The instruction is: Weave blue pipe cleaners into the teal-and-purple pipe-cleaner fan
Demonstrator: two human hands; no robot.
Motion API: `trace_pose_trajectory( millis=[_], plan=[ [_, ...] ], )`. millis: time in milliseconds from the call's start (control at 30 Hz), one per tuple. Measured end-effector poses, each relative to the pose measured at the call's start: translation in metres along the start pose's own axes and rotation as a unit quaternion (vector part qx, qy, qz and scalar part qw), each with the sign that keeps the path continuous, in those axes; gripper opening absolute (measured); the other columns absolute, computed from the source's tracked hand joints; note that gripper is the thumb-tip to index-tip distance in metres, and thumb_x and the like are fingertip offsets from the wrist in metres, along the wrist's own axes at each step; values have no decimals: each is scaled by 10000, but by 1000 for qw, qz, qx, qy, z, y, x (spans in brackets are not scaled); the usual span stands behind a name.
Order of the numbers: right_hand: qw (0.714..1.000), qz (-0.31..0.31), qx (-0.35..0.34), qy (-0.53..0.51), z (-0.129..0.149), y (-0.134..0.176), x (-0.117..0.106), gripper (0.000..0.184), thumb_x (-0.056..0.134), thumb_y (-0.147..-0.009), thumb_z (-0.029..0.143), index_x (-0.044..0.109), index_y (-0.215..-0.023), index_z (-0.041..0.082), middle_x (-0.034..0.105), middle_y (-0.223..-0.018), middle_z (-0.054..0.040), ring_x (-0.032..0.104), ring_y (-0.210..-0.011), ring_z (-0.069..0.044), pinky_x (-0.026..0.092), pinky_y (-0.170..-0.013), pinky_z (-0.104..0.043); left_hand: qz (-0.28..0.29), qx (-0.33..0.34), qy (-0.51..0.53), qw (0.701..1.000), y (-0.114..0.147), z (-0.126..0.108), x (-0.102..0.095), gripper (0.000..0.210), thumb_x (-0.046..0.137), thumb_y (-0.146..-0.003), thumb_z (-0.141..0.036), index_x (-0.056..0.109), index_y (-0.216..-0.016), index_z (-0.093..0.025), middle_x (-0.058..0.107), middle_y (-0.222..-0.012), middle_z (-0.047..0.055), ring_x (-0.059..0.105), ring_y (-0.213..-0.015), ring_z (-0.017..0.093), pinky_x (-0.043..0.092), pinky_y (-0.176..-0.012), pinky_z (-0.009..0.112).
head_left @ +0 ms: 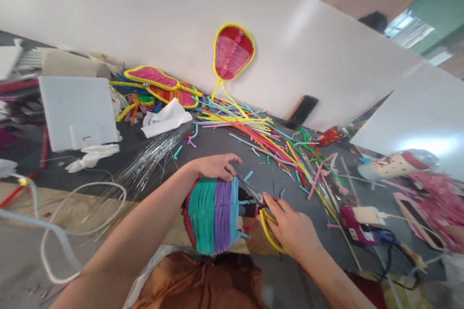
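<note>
My right hand [292, 227] is closed on scissors [253, 192], whose blades point up and left. A yellow loop [270, 236] hangs below that hand; I cannot tell if it is a handle or a pipe cleaner. In front of my body is a rounded piece wound with pipe cleaners [213, 215] in green, purple and light blue bands, with a red edge. A few pipe cleaner ends stick out on its right side, near the scissors. My left hand [216, 166] lies at its top edge, fingers bent and apart, fingertips close to the blade tips.
Loose pipe cleaners [250, 130] are heaped across the dark table. A yellow-edged pink wing [234, 52] leans on the white board; more wing shapes [155, 79] lie left. Silver strands [155, 147], a phone [302, 111], a can [332, 135], a bottle [395, 164] and cables surround the work.
</note>
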State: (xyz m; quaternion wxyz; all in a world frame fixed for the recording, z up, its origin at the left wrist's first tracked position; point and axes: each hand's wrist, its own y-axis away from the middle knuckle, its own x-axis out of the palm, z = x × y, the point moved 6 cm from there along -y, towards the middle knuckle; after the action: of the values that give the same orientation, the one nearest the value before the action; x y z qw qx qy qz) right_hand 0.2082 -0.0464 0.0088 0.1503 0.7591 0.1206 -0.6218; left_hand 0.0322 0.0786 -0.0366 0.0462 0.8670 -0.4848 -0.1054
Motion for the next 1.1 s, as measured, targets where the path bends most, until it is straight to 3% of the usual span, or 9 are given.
trace_pose_trajectory(
  millis=[267, 400, 500, 633, 733, 800, 900, 1000, 1100],
  plan=[
    [1000, -12, -8, -11, -4, 0, 8, 438, 474, -875, 311, 512, -1299, 208, 713, -949, -97, 679, -639, -177, 475, -503, -226, -19, -18, 11, 1000, 2, -1, -2, 662, 626, -670, -142, 354, -1274, -134, 685, -996, 104, 646, -885, 186, 476, -755, 283],
    [995, -43, 90, -7, -39, -7, 2, 457, 458, -889, 398, 500, -1301, 205, 713, -925, -107, 675, -606, -199, 460, -489, -263, -19, -14, -3, 1000, 3, -3, -1, 641, 619, -665, -149, 375, -1257, -126, 694, -970, 97, 647, -899, 199, 477, -766, 294],
    [985, -5, 170, 20, -76, -15, 7, 459, 460, -889, 371, 484, -1309, 186, 705, -952, -119, 680, -640, -242, 467, -496, -304, -19, -12, -16, 1000, 3, -5, 0, 607, 617, -661, -161, 411, -1231, -119, 691, -981, 102, 648, -909, 206, 479, -767, 291],
    [987, 36, 156, -8, -100, -24, 14, 465, 513, -851, 259, 493, -1284, 90, 695, -999, -165, 675, -848, -288, 514, -702, -370, -14, -16, -14, 1000, 5, -8, 0, 594, 631, -663, -179, 429, -1219, -125, 684, -980, 99, 649, -903, 209, 481, -767, 294],
    [992, -25, 109, -61, -89, -32, -2, 327, 465, -862, 223, 604, -1138, 115, 677, -1058, -164, 626, -989, -296, 454, -885, -435, -4, -14, -1, 1000, 5, -7, 1, 601, 648, -669, -202, 425, -1222, -126, 677, -980, 98, 646, -891, 206, 479, -765, 296],
    [979, -75, 93, -163, -71, -41, -17, 296, 406, -896, 256, 636, -1059, 166, 678, -1063, -123, 614, -1010, -252, 440, -914, -399, 5, -9, 12, 1000, 4, -5, 1, 594, 655, -681, -214, 422, -1220, -130, 669, -974, 95, 643, -885, 200, 477, -763, 293],
    [935, -4, 15, -355, -27, -62, -22, 282, 400, -912, 321, 625, -1039, 208, 682, -1039, -55, 636, -891, -166, 480, -770, -272, 10, -8, 32, 999, 4, -4, 1, 582, 665, -693, -220, 419, -1214, -141, 650, -985, 93, 636, -885, 189, 476, -762, 289],
    [915, 70, -22, -397, 4, -79, -18, 293, 383, -915, 361, 625, -873, 199, 655, -745, 4, 579, -642, -130, 421, -590, -234, 14, -12, 56, 998, 5, -5, 2, 579, 679, -685, -209, 425, -1202, -152, 641, -1001, 91, 633, -894, 185, 477, -759, 286],
    [901, 114, -25, -419, 11, -88, -8, 303, 378, -909, 372, 567, -756, 191, 566, -615, 35, 483, -534, -102, 344, -515, -213, 17, -16, 75, 997, 6, -8, 2, 576, 694, -671, -202, 438, -1184, -160, 648, -985, 85, 634, -887, 184, 478, -754, 288]
  ],
)
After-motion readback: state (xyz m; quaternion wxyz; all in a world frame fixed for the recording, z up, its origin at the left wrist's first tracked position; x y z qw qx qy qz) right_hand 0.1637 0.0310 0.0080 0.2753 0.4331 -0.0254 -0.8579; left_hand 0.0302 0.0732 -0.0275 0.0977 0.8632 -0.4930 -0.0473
